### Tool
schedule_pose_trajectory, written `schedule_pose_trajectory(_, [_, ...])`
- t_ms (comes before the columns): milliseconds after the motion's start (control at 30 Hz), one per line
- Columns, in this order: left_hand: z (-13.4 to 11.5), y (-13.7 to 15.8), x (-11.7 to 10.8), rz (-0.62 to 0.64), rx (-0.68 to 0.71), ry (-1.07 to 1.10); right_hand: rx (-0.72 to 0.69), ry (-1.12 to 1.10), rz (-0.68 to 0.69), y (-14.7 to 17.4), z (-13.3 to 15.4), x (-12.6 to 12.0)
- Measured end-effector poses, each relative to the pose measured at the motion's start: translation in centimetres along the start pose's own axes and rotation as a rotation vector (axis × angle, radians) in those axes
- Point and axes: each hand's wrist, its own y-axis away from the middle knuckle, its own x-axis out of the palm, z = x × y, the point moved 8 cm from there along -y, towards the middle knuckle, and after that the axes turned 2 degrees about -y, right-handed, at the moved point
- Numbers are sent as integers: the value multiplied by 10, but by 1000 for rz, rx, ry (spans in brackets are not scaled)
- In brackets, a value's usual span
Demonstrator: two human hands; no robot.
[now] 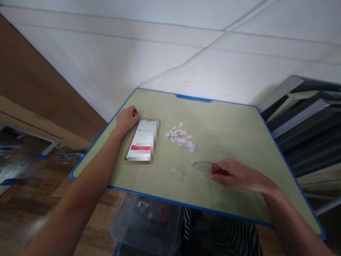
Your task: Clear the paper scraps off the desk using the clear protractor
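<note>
My left hand (128, 119) rests curled on the board's left side, beside the top of a phone (141, 138) showing a timer. A small pale spot shows among its fingers; what they hold, if anything, is unclear. My right hand (231, 174) is closed on a thin curved piece with a dark edge (201, 163), blurred and pointing left above the board. A loose pile of small white paper scraps (181, 137) lies between the phone and my right hand. Nearer me, a few faint, blurred scraps (182, 170) show just left of the curved piece.
The pale green board (226, 124) has a blue rim and reaches the white wall (160, 49). Below its front edge is a clear plastic bin (125, 224) with scraps inside. Brown cardboard (48, 78) stands left; dark stacked panels (306, 121) stand right.
</note>
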Motion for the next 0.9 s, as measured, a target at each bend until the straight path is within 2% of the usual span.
schedule_pose_trajectory(133, [1, 0, 1, -4, -5, 2, 88, 67, -232, -15, -6, -8])
schedule_pose_trajectory(267, [1, 1, 1, -5, -3, -1, 143, 178, -294, -30, 8, 2])
schedule_pose_trajectory(400, [0, 1, 1, 3, 1, -5, 56, 271, -272, -41, 34, 24])
schedule_pose_trajectory(600, [0, 1, 2, -3, -2, 1, -120, 287, -157, -43, 64, 52])
schedule_pose_trajectory(733, [-1, 1, 1, 5, -1, -2, -182, 300, -139, -42, 71, 60])
schedule_pose_trajectory(900, [-3, 2, 0, 11, -3, -6, -233, 323, -186, -43, 72, 63])
